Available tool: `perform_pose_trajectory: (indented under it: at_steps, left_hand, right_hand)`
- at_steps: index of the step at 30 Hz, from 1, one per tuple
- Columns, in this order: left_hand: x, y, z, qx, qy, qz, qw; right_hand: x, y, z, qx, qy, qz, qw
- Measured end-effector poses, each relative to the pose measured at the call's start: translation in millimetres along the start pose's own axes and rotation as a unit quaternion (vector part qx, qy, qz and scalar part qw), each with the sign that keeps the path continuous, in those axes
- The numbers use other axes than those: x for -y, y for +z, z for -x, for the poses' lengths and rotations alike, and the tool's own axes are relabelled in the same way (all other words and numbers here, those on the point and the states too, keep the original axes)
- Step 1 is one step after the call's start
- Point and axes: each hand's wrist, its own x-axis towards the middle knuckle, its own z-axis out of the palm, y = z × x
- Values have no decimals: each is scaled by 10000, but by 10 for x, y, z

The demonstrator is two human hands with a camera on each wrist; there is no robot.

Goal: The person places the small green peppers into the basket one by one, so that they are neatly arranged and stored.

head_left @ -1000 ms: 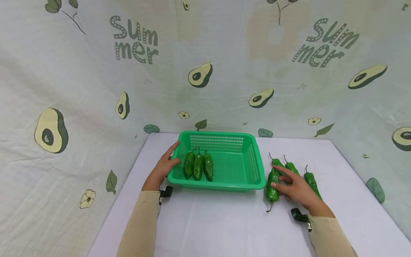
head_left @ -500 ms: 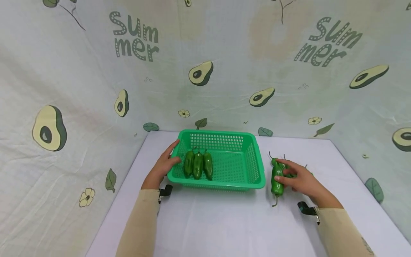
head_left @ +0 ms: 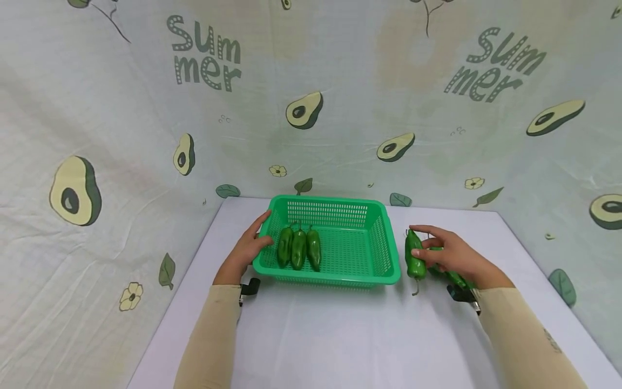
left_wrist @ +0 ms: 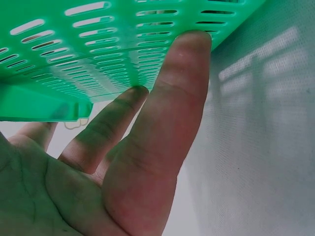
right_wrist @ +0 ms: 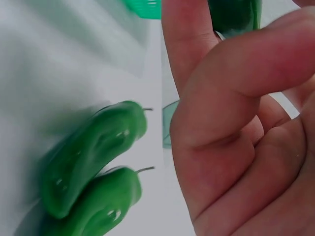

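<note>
My left hand holds the left side of a green plastic basket, its thumb over the rim. From the left wrist view, fingers press against the slotted wall from outside. To the basket's right, my right hand pinches a green chili pepper between thumb and fingertips, stem end toward me. Only part of that pepper shows in the right wrist view, behind the fingers. Three glossy green chili peppers lie side by side in the basket's left part.
More green chili peppers lie on the white table under and beside my right hand, partly hidden by it in the head view. A patterned cloth hangs behind the table and along both sides.
My right hand has raised the pinched pepper off the table and carried it farther from me, over the other peppers, lately a little leftward. My left hand stays at the basket.
</note>
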Motion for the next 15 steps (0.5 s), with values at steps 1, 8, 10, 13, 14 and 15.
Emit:
perform_pose_trajectory:
  at_steps: [1, 8, 10, 13, 14, 15]
  left_hand:
    - [-3, -1, 1, 5, 28, 12, 10000]
    - [-19, -14, 6, 30, 113, 44, 9999]
    - [-17, -18, 4, 31, 111, 10, 9999]
    - [-10, -18, 3, 58, 103, 1, 9999]
    - [-9, -19, 5, 68, 95, 5, 9999]
    - [-8, -18, 7, 76, 91, 12, 9999]
  right_hand:
    - [25, -11, -15, 2, -32, 1, 10000]
    - [235, -40, -171, 35, -171, -84, 9998]
    - [288, -36, -222, 72, -184, -59, 9998]
    - [371, -16, -310, 126, -232, -79, 9996]
    - [404, -4, -340, 158, -265, -115, 9995]
    - [434, 9, -373, 193, -287, -170, 9993]
